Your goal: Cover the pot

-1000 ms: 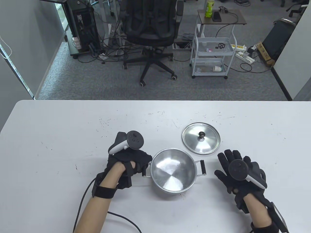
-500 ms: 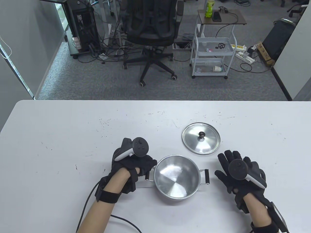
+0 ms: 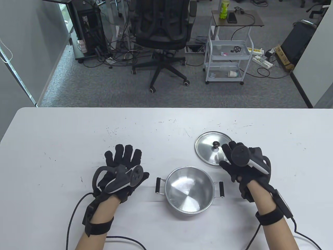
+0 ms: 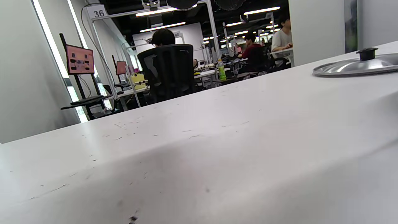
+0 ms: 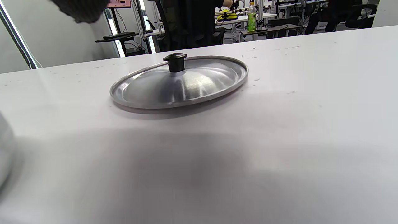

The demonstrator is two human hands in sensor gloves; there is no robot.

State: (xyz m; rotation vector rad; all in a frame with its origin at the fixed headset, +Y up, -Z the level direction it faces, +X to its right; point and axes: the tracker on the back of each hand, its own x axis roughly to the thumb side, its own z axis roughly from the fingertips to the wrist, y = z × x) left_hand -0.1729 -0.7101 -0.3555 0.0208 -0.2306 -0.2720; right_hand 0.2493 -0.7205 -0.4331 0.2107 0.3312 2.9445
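Observation:
A steel pot (image 3: pixel 189 192) with two black side handles stands open on the white table (image 3: pixel 65 135), near its front edge. Its steel lid (image 3: pixel 208 149) with a black knob (image 3: pixel 215 144) lies flat on the table behind and to the right of the pot; it also shows in the left wrist view (image 4: pixel 357 65) and the right wrist view (image 5: pixel 180 82). My left hand (image 3: pixel 124 162) lies open and empty on the table left of the pot, fingers spread. My right hand (image 3: pixel 229 156) is open and empty over the lid's right edge, just right of the knob.
Beyond the table's far edge are an office chair (image 3: pixel 162 31) and a white cart (image 3: pixel 229 52) on grey carpet. Cables run from both wrists toward the front edge of the table.
My left hand let go of the pot's left handle, moved left and opened flat. My right hand moved up and left from beside the pot to the lid's right edge. The pot slid slightly right.

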